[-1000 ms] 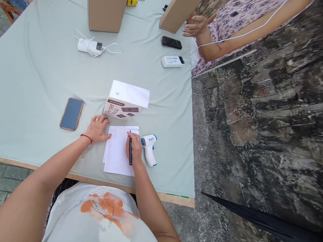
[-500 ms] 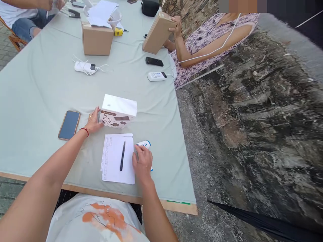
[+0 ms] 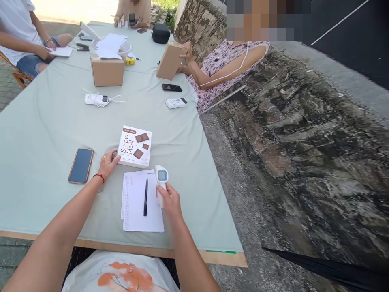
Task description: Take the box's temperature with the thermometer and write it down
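Observation:
My left hand, with a red string bracelet, grips the lower left corner of a white "Su-per Meal" box. The box's printed face, with brown bar pictures, is turned up towards me. My right hand is closed round the handle of a white infrared thermometer, its blue-edged screen facing me. Beside it lie printed sheets of paper with a black pen on top. A phone in an orange-brown case rests to the left of my left hand.
White corded devices and a black phone lie farther back. Behind them stands a cardboard box topped with papers. A co-worker at the right holds another cardboard box. Other people sit at the far end and left.
The Su-per Meal box has tipped so its printed face shows fully. My right hand has picked up the thermometer and turned its screen towards me. The view has tilted up.

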The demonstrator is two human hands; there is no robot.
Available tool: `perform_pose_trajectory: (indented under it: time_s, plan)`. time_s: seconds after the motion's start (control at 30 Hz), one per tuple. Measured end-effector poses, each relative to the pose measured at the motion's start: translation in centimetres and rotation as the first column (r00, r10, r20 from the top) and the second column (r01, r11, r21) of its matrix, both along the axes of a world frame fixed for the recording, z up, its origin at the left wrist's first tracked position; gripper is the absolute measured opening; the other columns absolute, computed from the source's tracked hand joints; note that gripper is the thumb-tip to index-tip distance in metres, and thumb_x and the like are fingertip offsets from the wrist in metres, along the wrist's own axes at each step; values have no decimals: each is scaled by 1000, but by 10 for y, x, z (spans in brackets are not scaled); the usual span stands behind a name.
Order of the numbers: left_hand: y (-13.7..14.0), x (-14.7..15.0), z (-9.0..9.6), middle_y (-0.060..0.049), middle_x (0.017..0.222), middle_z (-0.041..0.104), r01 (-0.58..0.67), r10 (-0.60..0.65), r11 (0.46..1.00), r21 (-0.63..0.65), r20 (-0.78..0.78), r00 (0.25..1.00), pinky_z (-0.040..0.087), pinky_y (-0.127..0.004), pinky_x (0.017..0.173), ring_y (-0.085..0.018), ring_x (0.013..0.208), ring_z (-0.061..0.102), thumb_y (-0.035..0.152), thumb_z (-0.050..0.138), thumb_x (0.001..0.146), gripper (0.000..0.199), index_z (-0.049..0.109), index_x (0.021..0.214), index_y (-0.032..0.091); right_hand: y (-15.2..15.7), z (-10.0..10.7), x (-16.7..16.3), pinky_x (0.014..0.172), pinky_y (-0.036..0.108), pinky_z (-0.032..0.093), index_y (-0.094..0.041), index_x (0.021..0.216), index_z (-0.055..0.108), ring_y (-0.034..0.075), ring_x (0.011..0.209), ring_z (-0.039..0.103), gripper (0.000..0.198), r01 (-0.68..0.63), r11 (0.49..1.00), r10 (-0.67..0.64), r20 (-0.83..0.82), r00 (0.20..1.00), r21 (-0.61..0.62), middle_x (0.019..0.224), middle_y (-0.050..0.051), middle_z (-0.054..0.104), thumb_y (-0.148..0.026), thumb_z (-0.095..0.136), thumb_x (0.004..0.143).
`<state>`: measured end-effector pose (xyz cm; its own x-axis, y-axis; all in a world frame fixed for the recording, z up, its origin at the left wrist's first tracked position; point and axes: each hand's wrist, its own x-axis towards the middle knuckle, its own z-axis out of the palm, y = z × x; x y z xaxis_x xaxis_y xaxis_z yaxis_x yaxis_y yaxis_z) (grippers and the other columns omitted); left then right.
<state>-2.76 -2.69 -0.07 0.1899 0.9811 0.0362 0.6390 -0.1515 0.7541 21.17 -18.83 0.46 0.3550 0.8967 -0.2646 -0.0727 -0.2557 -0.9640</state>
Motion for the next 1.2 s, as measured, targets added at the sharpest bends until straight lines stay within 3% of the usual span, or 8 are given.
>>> perform_pose_trajectory:
  time_s: [0.1, 0.2, 0.47, 0.77, 1.2]
  plan:
    - [-4, 0, -3, -8, 91, 67, 6, -6, 998, 56, -1, 1000, 40, -46, 98, -28, 103, 56, 52, 46, 87, 53, 59, 123, 16, 19, 20, -30, 53, 26, 36, -18, 79, 57, 13, 59, 44, 39, -51, 997, 65, -307, 950, 55, 67, 1, 52, -55, 68, 71]
    - [-7, -1, -4, -8, 92, 68, 47, -48, 996, 79, 4, 999, 41, -45, 97, -27, 101, 56, 51, 50, 84, 53, 59, 124, 17, 32, 27, -49, 50, 26, 33, -19, 77, 56, 13, 57, 41, 38, -60, 996, 84, -397, 914, 72, 63, -1, 49, -54, 69, 71]
    - [-8, -2, -8, -8, 98, 66, 95, -97, 991, 89, 11, 995, 41, -45, 97, -27, 100, 59, 48, 57, 77, 60, 55, 127, 16, 30, 21, -59, 61, 27, 37, -18, 81, 58, 13, 64, 44, 40, -54, 996, 72, -326, 943, 66, 73, 0, 53, -54, 72, 72]
    - [-7, -1, -9, -9, 99, 65, 106, -108, 991, 79, 20, 994, 42, -45, 98, -27, 101, 60, 44, 59, 76, 59, 54, 127, 15, 28, 13, -59, 59, 26, 34, -18, 79, 56, 12, 63, 41, 41, -54, 997, 69, -300, 952, 58, 70, -2, 49, -55, 72, 73]
    - [-9, 1, -6, -8, 96, 66, 83, -85, 993, 85, 22, 996, 40, -48, 100, -29, 105, 57, 42, 59, 74, 62, 49, 128, 15, 29, 27, -65, 58, 27, 36, -19, 84, 57, 13, 63, 43, 40, -58, 998, 64, -428, 901, 27, 71, -1, 50, -52, 73, 69]
